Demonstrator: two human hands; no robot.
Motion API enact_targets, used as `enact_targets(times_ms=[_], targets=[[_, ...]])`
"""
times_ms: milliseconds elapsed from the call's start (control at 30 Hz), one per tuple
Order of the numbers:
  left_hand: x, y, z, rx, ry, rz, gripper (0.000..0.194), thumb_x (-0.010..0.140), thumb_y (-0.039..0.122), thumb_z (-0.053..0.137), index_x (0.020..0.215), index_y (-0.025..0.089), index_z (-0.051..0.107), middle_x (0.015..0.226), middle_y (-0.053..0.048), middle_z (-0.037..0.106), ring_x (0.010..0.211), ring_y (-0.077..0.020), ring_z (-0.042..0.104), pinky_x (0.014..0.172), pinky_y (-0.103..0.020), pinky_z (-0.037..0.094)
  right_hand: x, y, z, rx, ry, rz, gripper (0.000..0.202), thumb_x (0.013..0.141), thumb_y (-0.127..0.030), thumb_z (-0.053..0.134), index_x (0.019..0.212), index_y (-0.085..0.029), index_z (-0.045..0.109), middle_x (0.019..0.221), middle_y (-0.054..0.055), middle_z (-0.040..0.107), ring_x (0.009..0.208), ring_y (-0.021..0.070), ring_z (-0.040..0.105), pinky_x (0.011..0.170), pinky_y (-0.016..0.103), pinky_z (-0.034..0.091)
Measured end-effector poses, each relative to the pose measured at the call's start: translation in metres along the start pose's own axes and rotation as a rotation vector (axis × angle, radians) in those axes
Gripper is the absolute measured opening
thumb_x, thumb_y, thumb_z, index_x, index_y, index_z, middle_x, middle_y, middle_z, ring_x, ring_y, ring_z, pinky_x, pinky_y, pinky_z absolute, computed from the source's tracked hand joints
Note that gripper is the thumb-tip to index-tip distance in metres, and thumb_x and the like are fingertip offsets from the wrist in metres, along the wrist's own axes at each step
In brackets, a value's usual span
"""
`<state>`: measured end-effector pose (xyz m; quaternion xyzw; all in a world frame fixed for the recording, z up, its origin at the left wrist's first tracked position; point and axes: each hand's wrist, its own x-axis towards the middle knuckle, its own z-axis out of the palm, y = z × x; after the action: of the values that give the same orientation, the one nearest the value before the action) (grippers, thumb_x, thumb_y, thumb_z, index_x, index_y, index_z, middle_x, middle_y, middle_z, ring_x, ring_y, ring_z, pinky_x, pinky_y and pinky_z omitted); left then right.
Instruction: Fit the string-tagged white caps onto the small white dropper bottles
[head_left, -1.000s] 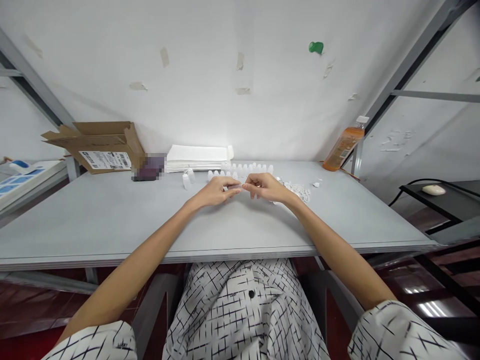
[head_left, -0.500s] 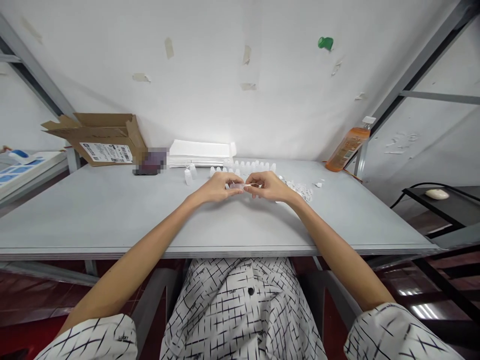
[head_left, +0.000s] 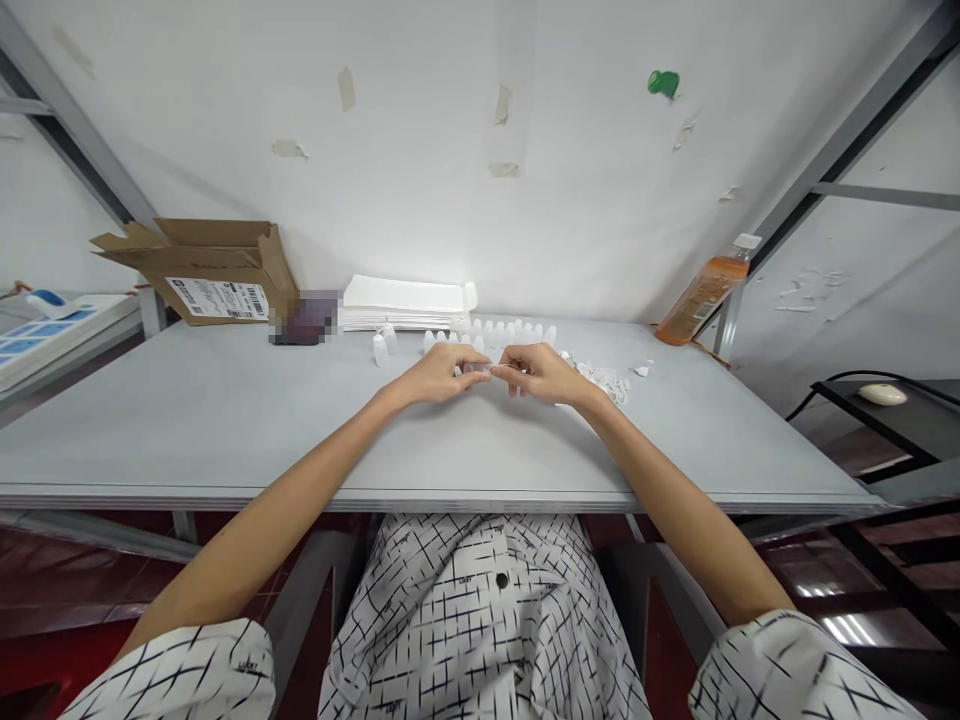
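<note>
Over the middle of the table, my left hand [head_left: 441, 376] pinches a small translucent white plastic piece [head_left: 474, 368] between thumb and fingers. Its exact kind is partly hidden by the fingers. My right hand [head_left: 546, 374] is closed against the piece's right end, with a thin white loop mostly covered by its fingertips. Both sets of fingertips almost meet. Behind the hands stand rows of small translucent white bottle-like pieces [head_left: 517, 332]. A loose pile of thin white loops [head_left: 609, 384] lies to the right of my right hand.
Two similar white pieces [head_left: 381, 350] stand left of my left hand. Along the wall are an open cardboard box [head_left: 217, 270], a blurred dark object [head_left: 307, 320], a stack of white card [head_left: 405, 296] and an orange drink bottle [head_left: 701, 300]. The table's front edge [head_left: 480, 503] lies below my forearms.
The view has shifted slightly. Both hands stay together at the same spot, and less of the white loop shows at my right fingertips.
</note>
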<state>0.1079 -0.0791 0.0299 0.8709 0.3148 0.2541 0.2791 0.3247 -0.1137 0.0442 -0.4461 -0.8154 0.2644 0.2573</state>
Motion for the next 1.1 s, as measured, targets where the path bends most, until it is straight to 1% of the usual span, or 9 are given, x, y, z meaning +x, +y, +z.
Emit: enact_targets(times_ms=[133,267,367,467,567,667,800,933,1100], targets=[[0.0,-0.004,0.003,-0.017,0.057,0.033,0.029,0.088,0.04,0.061,0.098,0.017,0.076,0.091,-0.005,0.074,0.073,-0.0151,0.061,0.064,-0.027,0.046,0.001,0.002,0.001,-0.003,-0.009,-0.016,0.041,0.095,-0.053,0.052,0.075,-0.017,0.055,0.058,0.001,0.062,0.052,0.0111,0.051,0.059,0.026,0.036],[0.001,-0.008,0.008,0.025,0.129,0.097,0.026,0.088,0.038,0.063,0.097,0.018,0.078,0.085,-0.004,0.072,0.073,-0.0152,0.06,0.063,-0.026,0.047,0.001,0.003,0.001,0.0,-0.025,-0.014,0.043,0.099,-0.051,0.046,0.072,-0.018,0.054,0.054,0.0,0.06,0.053,0.0123,0.054,0.062,0.027,0.039],[0.002,-0.008,0.007,0.049,0.171,0.112,0.025,0.085,0.037,0.066,0.098,0.018,0.078,0.088,-0.005,0.073,0.076,-0.0159,0.061,0.062,-0.025,0.047,0.002,0.004,0.002,0.017,-0.026,-0.006,0.043,0.1,-0.049,0.044,0.073,-0.018,0.055,0.052,0.0,0.059,0.052,0.0123,0.055,0.061,0.027,0.041],[0.0,-0.004,0.001,-0.027,0.13,0.052,0.028,0.085,0.038,0.067,0.098,0.016,0.077,0.087,-0.005,0.072,0.069,-0.0138,0.061,0.058,-0.024,0.046,0.002,0.005,0.003,0.085,0.005,-0.003,0.044,0.099,-0.051,0.046,0.073,-0.017,0.056,0.056,0.0,0.059,0.051,0.0119,0.055,0.057,0.026,0.041],[-0.002,0.0,-0.003,-0.121,0.046,-0.024,0.03,0.087,0.04,0.064,0.097,0.015,0.076,0.076,-0.003,0.068,0.054,-0.0103,0.057,0.054,-0.024,0.046,0.001,0.002,0.002,0.137,0.066,-0.003,0.045,0.095,-0.055,0.052,0.074,-0.016,0.06,0.059,0.001,0.059,0.053,0.0121,0.057,0.055,0.025,0.041],[-0.002,0.002,-0.004,-0.192,-0.004,-0.046,0.029,0.089,0.039,0.062,0.096,0.015,0.075,0.065,0.0,0.064,0.051,-0.0105,0.058,0.054,-0.024,0.048,0.0,-0.001,0.0,0.157,0.113,0.003,0.041,0.089,-0.055,0.062,0.078,-0.016,0.064,0.061,0.0,0.058,0.053,0.0118,0.056,0.053,0.024,0.041],[-0.003,0.003,-0.004,-0.207,-0.005,-0.045,0.027,0.089,0.037,0.062,0.097,0.014,0.075,0.063,-0.001,0.064,0.051,-0.0108,0.059,0.054,-0.023,0.048,-0.001,-0.004,0.0,0.167,0.1,-0.013,0.039,0.087,-0.054,0.065,0.078,-0.015,0.064,0.063,0.001,0.06,0.055,0.0122,0.058,0.053,0.025,0.042],[-0.004,0.005,-0.008,-0.173,0.015,-0.019,0.026,0.089,0.036,0.062,0.095,0.014,0.074,0.075,-0.003,0.067,0.051,-0.0092,0.059,0.052,-0.022,0.047,0.0,-0.003,0.003,0.19,0.046,-0.012,0.04,0.092,-0.054,0.058,0.08,-0.016,0.063,0.062,0.002,0.063,0.056,0.0133,0.06,0.054,0.025,0.043],[-0.002,0.001,-0.005,-0.122,0.038,0.028,0.026,0.087,0.037,0.064,0.091,0.014,0.075,0.077,-0.002,0.065,0.053,-0.0093,0.058,0.051,-0.022,0.046,0.002,0.001,0.005,0.167,0.035,-0.003,0.042,0.092,-0.055,0.056,0.074,-0.017,0.059,0.054,0.001,0.062,0.052,0.0131,0.057,0.057,0.025,0.04]])
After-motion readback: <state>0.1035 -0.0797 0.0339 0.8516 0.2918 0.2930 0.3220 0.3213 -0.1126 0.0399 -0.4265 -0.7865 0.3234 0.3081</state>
